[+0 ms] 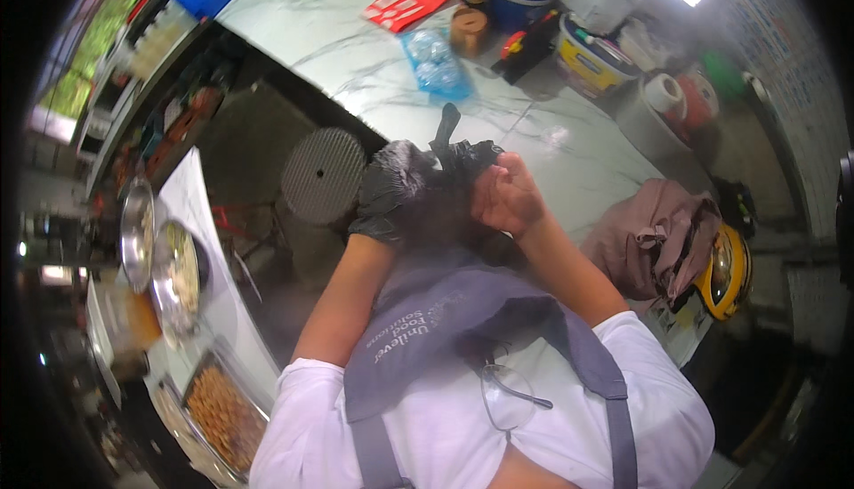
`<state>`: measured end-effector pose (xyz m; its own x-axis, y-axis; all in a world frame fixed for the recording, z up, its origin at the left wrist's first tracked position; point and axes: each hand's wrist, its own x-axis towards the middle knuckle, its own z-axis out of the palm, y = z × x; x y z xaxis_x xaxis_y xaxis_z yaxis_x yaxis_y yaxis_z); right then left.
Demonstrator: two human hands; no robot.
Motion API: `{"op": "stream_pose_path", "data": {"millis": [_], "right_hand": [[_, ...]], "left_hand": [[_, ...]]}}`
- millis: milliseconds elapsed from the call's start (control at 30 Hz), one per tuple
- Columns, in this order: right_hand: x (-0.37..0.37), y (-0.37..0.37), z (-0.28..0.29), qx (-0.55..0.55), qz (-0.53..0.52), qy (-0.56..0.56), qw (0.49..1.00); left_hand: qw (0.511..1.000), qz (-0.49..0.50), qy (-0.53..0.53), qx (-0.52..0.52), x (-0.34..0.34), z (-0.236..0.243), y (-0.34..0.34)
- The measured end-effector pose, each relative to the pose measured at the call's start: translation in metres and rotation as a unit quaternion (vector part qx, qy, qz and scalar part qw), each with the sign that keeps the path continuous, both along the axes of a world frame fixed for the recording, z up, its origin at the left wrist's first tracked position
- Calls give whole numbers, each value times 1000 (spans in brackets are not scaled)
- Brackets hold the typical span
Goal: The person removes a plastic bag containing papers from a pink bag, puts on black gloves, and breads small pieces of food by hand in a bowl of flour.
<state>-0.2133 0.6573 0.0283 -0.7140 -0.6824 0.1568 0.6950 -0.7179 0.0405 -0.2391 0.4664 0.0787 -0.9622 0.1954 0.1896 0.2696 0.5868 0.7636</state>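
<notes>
My left hand (391, 186) wears a black glove with a pale powdery smear over its back. Its fingers are bunched at a crumpled black glove (458, 160), one narrow tip of which sticks upward. My right hand (511, 195) is bare, with its fingers curled against the right side of that crumpled glove. Dark material blends together between the hands, so the edge between the worn glove and the loose one is unclear. Both hands are held before my grey-blue apron (445, 311), over the near edge of the marble-patterned table (320, 53).
A blue plastic bag (434, 66), a red packet (409, 1) and a brown roll (468, 31) lie on the table. Tubs (592, 62) crowd its back right. A mauve cloth bag (654, 235) sits right. Left are a round stool (322, 175), metal bowls (175, 280) and a food tray (227, 409).
</notes>
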Motion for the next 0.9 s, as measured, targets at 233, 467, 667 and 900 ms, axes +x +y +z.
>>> {"op": "stream_pose_path", "data": {"millis": [233,467,667,900], "right_hand": [[25,-55,3,130,12,45,990],[8,-99,-41,71,142,142,977],[-18,-174,-4,201,164,205,944],[-53,-270,33,335,134,182,915]], "left_hand": [[988,-18,-23,150,62,-2,-66],[985,82,62,-137,91,16,-107],[957,149,136,-206,77,-23,-185],[970,220,86,63,60,-20,-293]]}}
